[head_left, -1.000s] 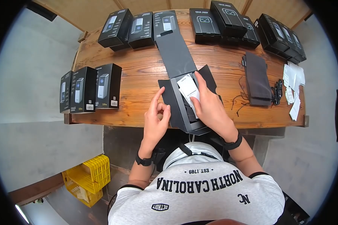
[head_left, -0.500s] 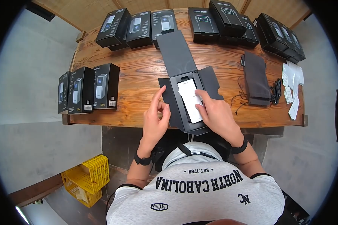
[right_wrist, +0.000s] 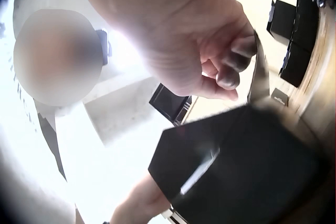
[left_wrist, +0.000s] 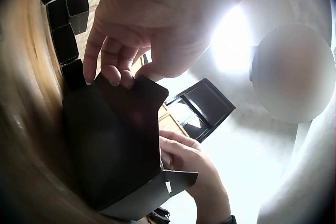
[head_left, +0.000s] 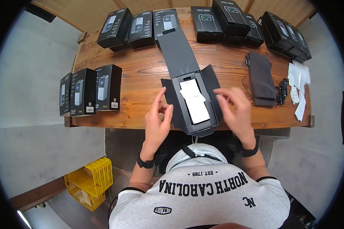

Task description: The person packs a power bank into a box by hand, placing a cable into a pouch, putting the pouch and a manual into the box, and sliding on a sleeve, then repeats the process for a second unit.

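An open black box [head_left: 177,95] lies near the table's front edge, its long lid [head_left: 178,53] folded back and side flaps spread. Inside, white paper pieces [head_left: 195,107] lie overlapping, the smaller one slanted across the longer one. My left hand [head_left: 158,120] is at the left flap [head_left: 168,91], fingers loosely bent; in the left wrist view the fingertips [left_wrist: 126,79] rest at that flap's upper edge. To the right, my right hand [head_left: 237,110] holds none of the papers. Its fingers are loosely bent, with fingertips right at the right flap [head_left: 211,86].
Printed black boxes stand at the left [head_left: 84,91], back left [head_left: 141,32], back middle [head_left: 208,24] and back right [head_left: 283,36]. Right of the open box lie a dark pouch [head_left: 261,78], a coiled black cable [head_left: 282,93] and white papers [head_left: 300,80]. Yellow crates [head_left: 91,179] sit below.
My right hand has let go of the white papers and moved right, out of the box to its right flap. The papers now lie uncovered. My left hand has stayed nearly still.
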{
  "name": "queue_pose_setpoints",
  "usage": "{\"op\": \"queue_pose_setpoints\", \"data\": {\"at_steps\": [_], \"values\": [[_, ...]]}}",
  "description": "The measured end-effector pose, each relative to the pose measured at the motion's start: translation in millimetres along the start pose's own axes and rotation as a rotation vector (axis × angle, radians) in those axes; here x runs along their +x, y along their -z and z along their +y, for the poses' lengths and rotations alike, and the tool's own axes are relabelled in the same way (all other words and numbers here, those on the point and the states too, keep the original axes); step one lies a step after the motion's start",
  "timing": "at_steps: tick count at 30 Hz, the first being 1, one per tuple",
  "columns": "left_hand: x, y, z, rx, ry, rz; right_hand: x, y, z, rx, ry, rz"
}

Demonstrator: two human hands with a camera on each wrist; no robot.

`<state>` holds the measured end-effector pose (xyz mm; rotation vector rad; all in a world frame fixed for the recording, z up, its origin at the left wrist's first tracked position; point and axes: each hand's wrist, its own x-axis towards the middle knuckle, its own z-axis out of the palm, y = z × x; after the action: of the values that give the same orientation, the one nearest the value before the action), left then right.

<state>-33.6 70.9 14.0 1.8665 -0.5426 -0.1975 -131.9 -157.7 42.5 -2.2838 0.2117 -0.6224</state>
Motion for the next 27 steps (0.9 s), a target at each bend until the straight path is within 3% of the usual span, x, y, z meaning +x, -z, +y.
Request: {"op": "queue_pose_setpoints", "data": {"at_steps": [2,5,7,8,10,12,16,25,27], "values": [[-2.6,0.4,-4.2,-0.019,0.003,0.000,-0.7,4.3,11.3,0.066,-0.027,0.141],[-7.8,-2.7,-16.5,-0.190,-0.015,0.022,-9.6,2.6,31.6,0.171,-0.091,0.113],[-11.1,-4.9,-17.6,-0.215,-0.119,-0.013,-20.0,-4.6,42.8,0.296,-0.128,-0.051],[-11.0,-4.9,-16.0,-0.216,-0.119,-0.012,-20.9,-5.7,40.2,0.296,-0.128,-0.051],[-11.1,-4.1,-9.9,0.017,-0.306,-0.330,-20.7,-11.2,32.4,0.157,0.010,-0.225],[-12.6,-13.6,-5.4,0.217,-0.370,-0.428,-20.2,-17.3,29.6,0.125,0.042,-0.247],[-18.0,-28.0,-20.2,0.451,-0.421,-0.376,-17.8,-22.8,30.7,0.178,0.014,-0.271],[-18.5,-24.3,-5.3,0.344,-0.400,-0.385,7.7,-25.0,47.8,0.254,0.009,-0.311],[-20.3,-28.7,-10.1,0.318,-0.380,-0.370,23.0,-27.7,54.8,0.389,-0.076,-0.283]]}}
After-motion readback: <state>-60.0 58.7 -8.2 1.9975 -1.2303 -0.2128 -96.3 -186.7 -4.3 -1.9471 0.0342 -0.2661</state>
